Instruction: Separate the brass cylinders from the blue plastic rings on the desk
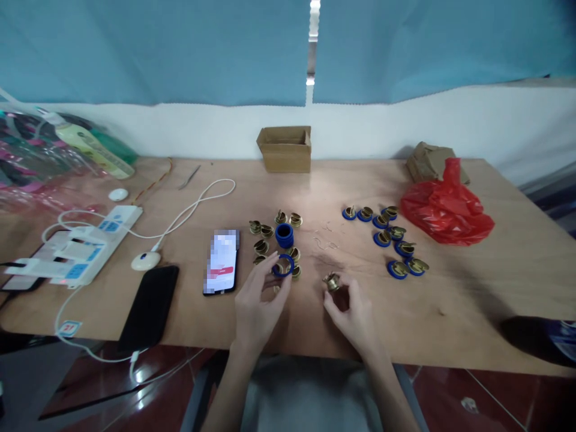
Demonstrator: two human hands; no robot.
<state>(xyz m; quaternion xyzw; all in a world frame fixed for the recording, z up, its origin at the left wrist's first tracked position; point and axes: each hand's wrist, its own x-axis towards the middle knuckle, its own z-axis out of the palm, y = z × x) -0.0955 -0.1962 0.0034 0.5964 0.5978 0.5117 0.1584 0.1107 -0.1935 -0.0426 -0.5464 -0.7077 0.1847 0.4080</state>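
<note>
Between the thumb and fingers of my left hand (258, 303) is a blue ring (283, 265), held over the table. My right hand (353, 309) pinches a small brass-coloured metal fitting (332, 282) by its side. Beyond the left hand stands a short stack of blue rings (284, 236). Several loose brass fittings (261, 246) lie around that stack, some partly hidden by my fingers. Off to the right sit several brass fittings with blue rings (382, 239) around their bases. Thin curled scraps (324, 243) lie between the two groups.
A lit phone (221, 262), a dark phone (149, 308) and a white power strip (96, 246) with cables are on the left. An open cardboard box (285, 150) stands at the back. A red plastic bag (447, 207) and a dark bottle (540, 340) are on the right.
</note>
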